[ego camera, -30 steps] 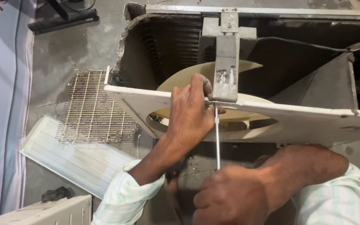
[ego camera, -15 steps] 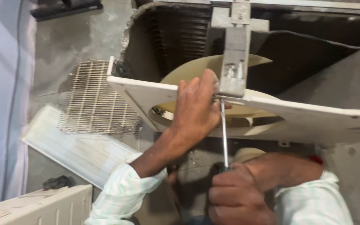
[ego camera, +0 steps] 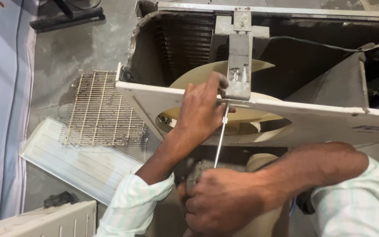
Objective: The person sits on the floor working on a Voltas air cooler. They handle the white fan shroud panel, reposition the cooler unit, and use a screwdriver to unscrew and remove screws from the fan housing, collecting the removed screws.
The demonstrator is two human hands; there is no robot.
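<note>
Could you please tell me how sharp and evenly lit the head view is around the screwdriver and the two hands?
Head view: soft, even light, no glare; the thin steel screwdriver shaft reads clearly; the left hand at the white panel edge is sharp; the right hand, nearest the lens, is slightly soft; the dark finned interior sits in deep shadow, so detail is lost there.

The single head-worn camera looks steeply down and forward from above the white fan panel [ego camera: 330, 118], close over it. The panel crosses mid-frame; beyond it, toward the top edge, lies the open metal casing [ego camera: 189, 39]. Left of the panel, concrete floor [ego camera: 66, 48] shows. No second view shares the scene.
</note>
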